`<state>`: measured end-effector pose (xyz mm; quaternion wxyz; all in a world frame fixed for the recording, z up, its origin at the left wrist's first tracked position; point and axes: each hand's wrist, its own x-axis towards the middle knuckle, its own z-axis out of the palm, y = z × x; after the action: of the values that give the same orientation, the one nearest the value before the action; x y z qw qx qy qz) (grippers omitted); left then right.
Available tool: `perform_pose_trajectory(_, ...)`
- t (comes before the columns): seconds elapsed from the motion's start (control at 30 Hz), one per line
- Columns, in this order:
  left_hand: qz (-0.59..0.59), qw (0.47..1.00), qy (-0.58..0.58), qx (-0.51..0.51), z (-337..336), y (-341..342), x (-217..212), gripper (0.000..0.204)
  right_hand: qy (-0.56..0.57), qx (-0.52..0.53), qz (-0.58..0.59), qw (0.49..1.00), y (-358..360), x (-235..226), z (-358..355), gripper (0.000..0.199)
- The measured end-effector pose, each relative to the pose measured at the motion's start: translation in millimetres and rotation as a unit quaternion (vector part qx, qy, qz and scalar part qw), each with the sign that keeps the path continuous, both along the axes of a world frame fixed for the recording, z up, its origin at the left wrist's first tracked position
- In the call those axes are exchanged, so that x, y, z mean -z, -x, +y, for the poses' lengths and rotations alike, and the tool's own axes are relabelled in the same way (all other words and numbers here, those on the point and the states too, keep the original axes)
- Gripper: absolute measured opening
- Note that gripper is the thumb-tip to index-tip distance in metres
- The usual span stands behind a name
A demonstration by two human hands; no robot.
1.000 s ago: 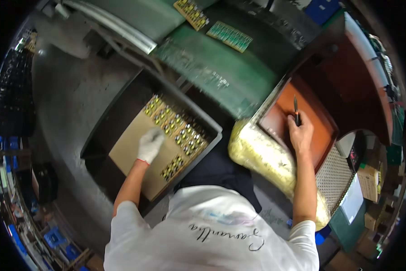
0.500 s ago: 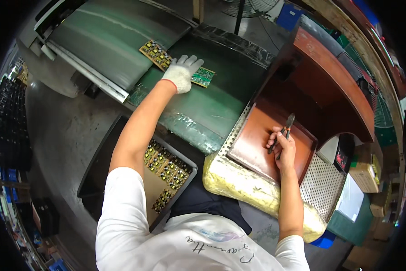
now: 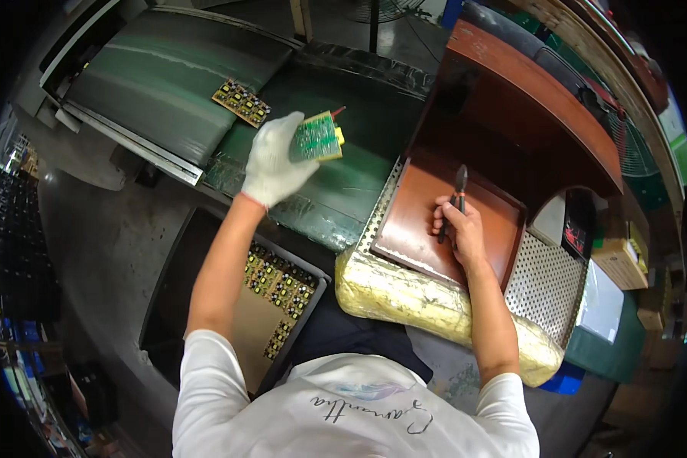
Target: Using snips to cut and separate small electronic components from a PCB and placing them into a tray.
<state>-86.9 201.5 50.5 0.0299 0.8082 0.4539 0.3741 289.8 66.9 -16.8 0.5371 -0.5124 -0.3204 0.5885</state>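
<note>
My left hand (image 3: 277, 159), in a white knit glove, grips a green circuit board (image 3: 317, 139) by its left side, raised over the green surface. The board's soldered face shows, with a red lead and a yellow part sticking out at its right edge. My bare right hand (image 3: 462, 227) is closed around a pair of cutting pliers (image 3: 461, 188) with dark handles, their jaws pointing away from me above the reddish-brown tray (image 3: 412, 221). Another circuit board panel (image 3: 241, 102), components up, lies at the near end of the conveyor belt, beyond my left hand.
The green conveyor belt (image 3: 168, 76) runs off to the far left. Below my left forearm, a dark bin (image 3: 171, 305) holds several boards (image 3: 282, 282) on cardboard. A curved brown hood (image 3: 542, 99) rises behind the tray. A yellow wrapped pad (image 3: 400, 301) edges the perforated metal bench (image 3: 546, 301).
My left hand has lifted the green board off the surface and drawn it nearer, tilting it. My right hand still holds the pliers over the tray. The whole view has shifted slightly.
</note>
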Motion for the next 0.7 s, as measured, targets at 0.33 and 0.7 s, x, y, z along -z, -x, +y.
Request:
perform_pose_trajectory(0.33,0.061,0.976,-0.163,0.129,-148.5,-31.8,-5.9,0.051,0.09,-0.179,0.233,0.952,86.9,-44.5,-65.8,0.039)
perform_pose_trajectory(0.7,0.115,0.947,-0.261,0.145,-181.5,-33.6,-31.0,0.035,0.039,-0.236,0.437,0.867,106.2,-22.9,-117.6,0.04)
